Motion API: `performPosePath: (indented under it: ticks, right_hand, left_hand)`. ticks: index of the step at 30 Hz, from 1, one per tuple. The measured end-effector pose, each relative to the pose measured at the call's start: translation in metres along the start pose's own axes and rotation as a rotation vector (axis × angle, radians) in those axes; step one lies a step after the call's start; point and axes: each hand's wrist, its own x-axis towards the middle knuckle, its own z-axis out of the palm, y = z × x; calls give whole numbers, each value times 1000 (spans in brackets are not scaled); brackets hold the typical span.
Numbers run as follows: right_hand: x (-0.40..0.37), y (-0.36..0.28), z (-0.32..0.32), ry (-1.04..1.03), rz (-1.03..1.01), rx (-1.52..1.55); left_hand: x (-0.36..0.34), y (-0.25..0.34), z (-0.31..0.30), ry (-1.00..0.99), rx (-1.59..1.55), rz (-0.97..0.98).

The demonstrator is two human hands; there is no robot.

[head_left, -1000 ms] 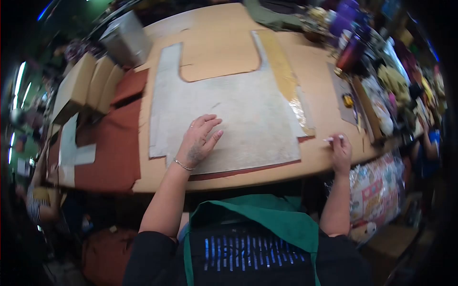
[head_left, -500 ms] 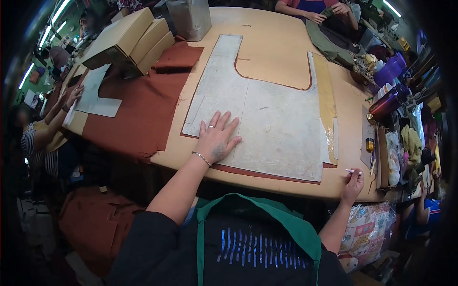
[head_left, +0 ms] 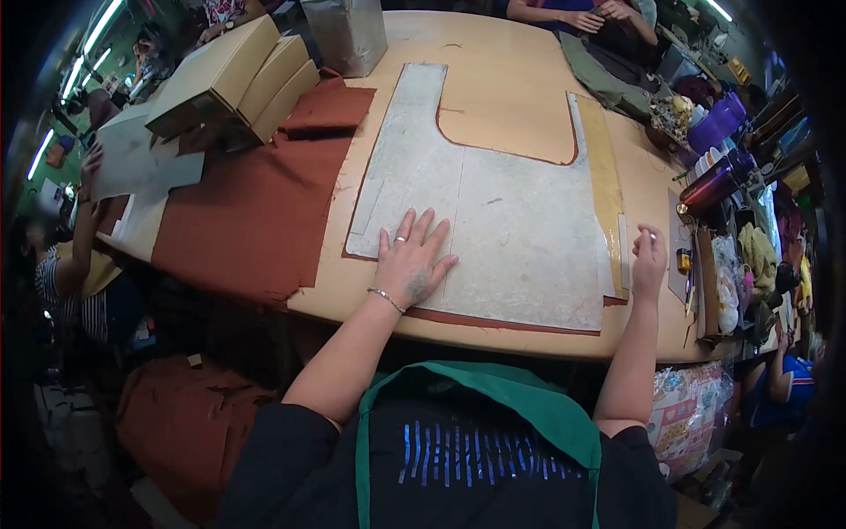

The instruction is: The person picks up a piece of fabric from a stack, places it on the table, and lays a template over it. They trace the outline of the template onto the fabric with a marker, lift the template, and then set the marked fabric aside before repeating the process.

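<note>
My left hand [head_left: 411,257] lies flat with fingers spread on a large grey pattern piece [head_left: 515,234], pressing its lower left part. The pattern has a wide U-shaped cut-out at its far side. Rust-red fabric [head_left: 493,325] shows as a thin strip below its near edge. Just right of the pattern, my right hand [head_left: 649,251] is raised with its fingers closed on a slim white pen [head_left: 652,236], mostly hidden by the fingers. A yellowish taped strip [head_left: 602,176] runs along the pattern's right side.
Rust-red cloth [head_left: 242,216] and stacked cardboard boxes [head_left: 216,75] lie to the left, near a metal canister [head_left: 346,35]. At left a co-worker's hand [head_left: 92,159] holds another grey pattern [head_left: 128,154]. Tools, a purple bottle [head_left: 718,185] and bags crowd the right edge.
My right hand has moved up and away from the table's near edge, still with the white pen. My left hand stays on the pattern. The co-worker at left has lifted the other pattern.
</note>
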Motion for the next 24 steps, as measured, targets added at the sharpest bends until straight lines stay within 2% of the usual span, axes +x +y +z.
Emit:
performPosePath:
  ticks: [4,7,10,11,15,16,19,21,23,24]
  right_hand:
    - [38,-9,28,-54,43,-405]
    - [67,-15,46,-94,35,-543]
    - [91,-1,63,-31,-133,-669]
    - [96,3,67,-18,-119,-691]
    - [97,26,76,54,-121,-754]
    - [95,29,76,75,-130,-764]
    - [90,25,79,104,-161,-761]
    - [91,30,78,112,-175,-751]
    - [89,32,79,120,-174,-752]
    - [87,30,79,128,-167,-757]
  left_hand:
    - [0,1,-1,-20,8,2]
    - [1,3,-3,-38,14,8]
    - [1,4,-7,-93,-6,-4]
    - [3,5,-11,-112,-17,-12]
    - [24,-6,-28,-30,-168,-9]
    - [38,-15,-27,107,-189,-6]
    - [90,-59,-13,308,-84,11]
    - [134,-86,-12,387,-93,-78]
    - [169,-94,-34,353,-141,-313]
    - [194,-117,-23,350,-162,-366]
